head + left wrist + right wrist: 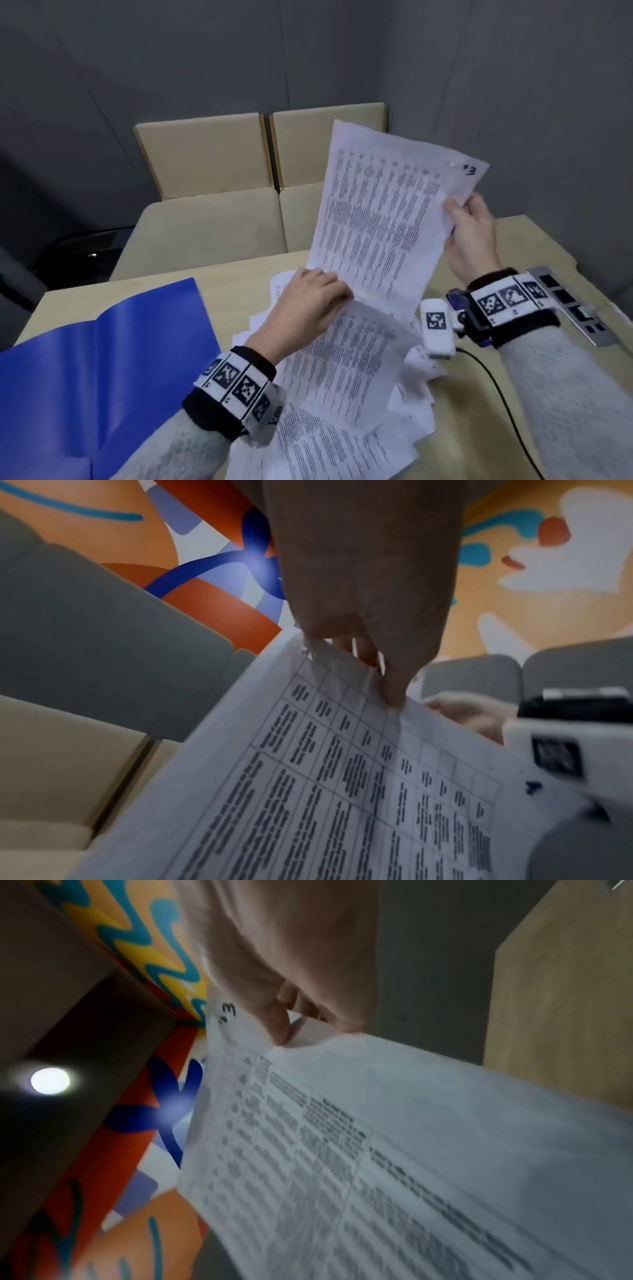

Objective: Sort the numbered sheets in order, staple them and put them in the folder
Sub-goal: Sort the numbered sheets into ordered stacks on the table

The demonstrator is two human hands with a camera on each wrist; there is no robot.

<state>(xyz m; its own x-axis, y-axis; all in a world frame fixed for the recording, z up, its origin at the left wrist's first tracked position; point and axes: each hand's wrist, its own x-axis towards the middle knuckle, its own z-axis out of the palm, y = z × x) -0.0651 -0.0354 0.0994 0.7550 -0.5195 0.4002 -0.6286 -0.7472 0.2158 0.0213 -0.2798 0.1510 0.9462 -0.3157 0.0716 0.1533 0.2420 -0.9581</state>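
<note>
My right hand (pixel 460 210) pinches the upper right edge of a printed sheet marked 3 (pixel 376 212) and holds it raised over the table. In the right wrist view the thumb (pixel 279 1026) presses on that sheet (pixel 377 1123) just below the handwritten 3. My left hand (pixel 329 291) grips the top edge of another printed sheet (pixel 349 353) on the loose pile of sheets (pixel 404 421). The left wrist view shows the fingers (pixel 394 685) pinching this sheet (pixel 342 777). An open blue folder (pixel 102 359) lies at the left. A white stapler (pixel 436 327) stands right of the pile.
The wooden table (pixel 513 428) carries a metal socket panel (pixel 568 308) at its right edge and a black cable (pixel 496 383) running toward me. Two beige chairs (pixel 205 154) stand beyond the far edge, against a grey wall.
</note>
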